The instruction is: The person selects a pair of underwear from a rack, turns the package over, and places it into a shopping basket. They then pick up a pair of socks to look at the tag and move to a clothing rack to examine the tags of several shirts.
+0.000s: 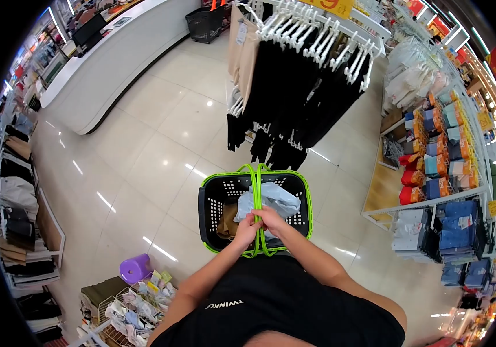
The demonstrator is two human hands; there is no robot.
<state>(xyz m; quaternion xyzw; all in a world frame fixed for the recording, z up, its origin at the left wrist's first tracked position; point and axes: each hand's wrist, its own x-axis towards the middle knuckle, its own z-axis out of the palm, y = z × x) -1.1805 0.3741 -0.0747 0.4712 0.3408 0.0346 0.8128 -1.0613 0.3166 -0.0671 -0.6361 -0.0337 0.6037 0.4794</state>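
Black shirt (283, 295) nearest the lens, bottom centre of the frame, white lettering "TWINKLE" reading slantwise; both forearms run up from it to the middle. Left hand (245, 231) and right hand (271, 221) meet at the green handles (256, 188) of the shopping basket (203, 217), which sits at frame centre just ahead of the torso. Grip: fingers of both hands curled closed on the handles, the right slightly farther up the frame. Handles stand close together over the basket's middle; presumably joined so that the load is shared and the rim stays roughly level. Holding close to the body probably spares the arms. Contents: pale blue-grey bundle (280, 199), mostly in the right half, and brown item (226, 221) low in the left half; both look loosely dropped in, not folded. Beyond, upper centre, black garments (283, 81) hang from white hangers (294, 26), likely spaced for browsing. Lower left, purple stool (134, 269) beside a wire bin of small garments (138, 309). Obscured: fingertips of the left hand partly covered where the hands meet; basket floor largely masked by contents, handles and hands; underside unseen, so contact with the floor tiles (144, 168) cannot be confirmed. Bundle type (bag or cloth) not determinable. Yellow sign (332, 6) cut off at the top edge; far shelving at both sides warped and dark toward the lens border.
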